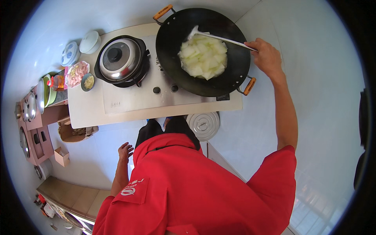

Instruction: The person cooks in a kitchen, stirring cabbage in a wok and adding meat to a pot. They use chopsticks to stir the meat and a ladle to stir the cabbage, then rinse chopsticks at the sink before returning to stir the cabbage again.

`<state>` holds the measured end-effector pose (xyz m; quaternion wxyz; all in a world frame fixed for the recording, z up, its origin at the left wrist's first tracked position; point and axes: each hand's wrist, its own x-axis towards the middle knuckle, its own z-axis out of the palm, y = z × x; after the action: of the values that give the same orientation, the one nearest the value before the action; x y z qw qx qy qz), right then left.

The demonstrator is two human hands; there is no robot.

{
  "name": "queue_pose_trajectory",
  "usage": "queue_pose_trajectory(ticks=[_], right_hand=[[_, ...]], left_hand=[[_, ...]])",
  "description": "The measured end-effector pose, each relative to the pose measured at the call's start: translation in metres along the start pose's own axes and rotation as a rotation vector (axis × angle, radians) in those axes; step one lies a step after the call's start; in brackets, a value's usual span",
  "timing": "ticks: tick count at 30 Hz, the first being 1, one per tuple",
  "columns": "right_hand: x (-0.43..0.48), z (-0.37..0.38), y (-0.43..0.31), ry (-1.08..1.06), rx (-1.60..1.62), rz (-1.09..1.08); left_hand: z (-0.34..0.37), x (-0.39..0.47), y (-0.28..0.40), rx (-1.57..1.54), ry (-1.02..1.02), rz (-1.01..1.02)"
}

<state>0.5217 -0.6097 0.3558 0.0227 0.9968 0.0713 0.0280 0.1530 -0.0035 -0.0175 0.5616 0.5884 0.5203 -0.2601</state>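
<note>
My right hand [265, 56] is closed around the handle of a metal spatula [224, 39], whose head touches the far left edge of a pile of pale green, sliced vegetable pieces [204, 57]. The pieces lie in the bottom of a large black wok [173, 70] with two wooden-gripped handles, on the right side of a steel gas stove [129, 101]. My left hand [125, 150] hangs beside my left hip, fingers apart, holding nothing. A lidded black pot [121, 60] stands on the left burner.
Left of the stove are a plate of raw meat [77, 74], a small bowl of minced pale food [87, 82], two lidded bowls and an orange bottle [58, 81]. A round metal lid [203, 126] lies below the counter edge [176, 111]. A cardboard box [72, 132] stands at lower left.
</note>
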Motion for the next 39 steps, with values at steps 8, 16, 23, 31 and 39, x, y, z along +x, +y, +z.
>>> queue_pose_trajectory(ticks=[8, 16, 23, 31, 39], right_hand=[[-0.071, 0.032, -0.014, -0.005, 0.121, 0.282], [-0.148, 0.031, -0.037, -0.051, 0.311, 0.542], [-0.165, 0.006, -0.101, -0.081, 0.274, 0.485], [-0.154, -0.012, -0.125, -0.164, 0.028, 0.511], [-0.142, -0.013, -0.162, -0.085, 0.039, 0.418]], left_hand=[[-0.008, 0.015, 0.044, 0.042, -0.080, 0.080], [-0.037, 0.045, 0.064, 0.129, -0.111, 0.051], [-0.071, 0.076, 0.077, 0.232, -0.124, 0.028], [-0.087, 0.097, 0.113, 0.201, -0.200, 0.124], [-0.107, 0.104, 0.089, 0.249, -0.197, 0.043]])
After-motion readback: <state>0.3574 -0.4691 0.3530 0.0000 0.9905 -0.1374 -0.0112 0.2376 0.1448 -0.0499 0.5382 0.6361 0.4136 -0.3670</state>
